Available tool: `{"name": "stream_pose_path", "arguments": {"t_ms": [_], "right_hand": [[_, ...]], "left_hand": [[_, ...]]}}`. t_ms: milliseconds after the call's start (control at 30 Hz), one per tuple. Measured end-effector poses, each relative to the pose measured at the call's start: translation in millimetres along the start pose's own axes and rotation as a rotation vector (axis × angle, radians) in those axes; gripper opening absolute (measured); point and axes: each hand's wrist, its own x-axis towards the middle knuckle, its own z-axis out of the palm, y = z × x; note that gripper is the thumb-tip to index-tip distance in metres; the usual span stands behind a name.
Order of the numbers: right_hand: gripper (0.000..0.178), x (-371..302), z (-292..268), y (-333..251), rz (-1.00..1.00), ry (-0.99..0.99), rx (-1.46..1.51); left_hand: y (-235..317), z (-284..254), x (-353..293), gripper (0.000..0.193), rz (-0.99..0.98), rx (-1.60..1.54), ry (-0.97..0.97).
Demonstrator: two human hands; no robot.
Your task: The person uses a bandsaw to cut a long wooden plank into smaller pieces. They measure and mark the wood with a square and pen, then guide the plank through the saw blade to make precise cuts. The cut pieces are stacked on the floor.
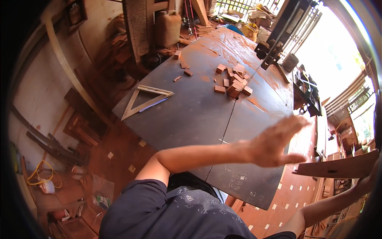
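Observation:
My left arm crosses over the dark metal saw table [179, 123], and my left hand [276, 141] hangs above its right edge. Its fingers are stretched out with the thumb apart, and it holds nothing. Off to the right, a flat brown wooden board [342, 166] is in my right hand [367, 182], beyond the table's edge. The near end of that board lies just below my left thumb, with a gap between. The right fingers are partly lost at the dark rim of the picture.
Cut wood blocks [238, 81] are heaped around the saw blade below a black upright guide [286, 32]. A triangular wooden set square [133, 103] and a blue pen [153, 104] lie at the table's left. Sawdust covers the far end. A jerrycan [168, 30] stands behind.

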Motion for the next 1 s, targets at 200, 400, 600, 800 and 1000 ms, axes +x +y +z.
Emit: {"name": "stream_pose_path", "arguments": {"t_ms": [200,400,600,800,1000], "right_hand": [[0.052,-115,86,-29,-0.209,-0.209,-0.274],[0.074,-276,194,-95,-0.564,-0.67,-0.056],[0.091,-338,205,-73,-0.509,-0.942,-0.049],[0.103,-323,219,-106,-0.261,-1.133,-0.062],[0.088,-337,261,-158,-0.23,-1.131,0.011]], "left_hand": [[63,-176,35,0.112,0.134,-0.564,0.419],[65,-241,-67,0.088,-0.142,-0.893,0.964],[14,-205,-184,0.067,-0.579,-0.806,1.267],[-20,-154,-221,0.063,-0.589,-0.949,1.02],[-43,-70,-224,0.063,-1.007,-0.686,0.851]]}}
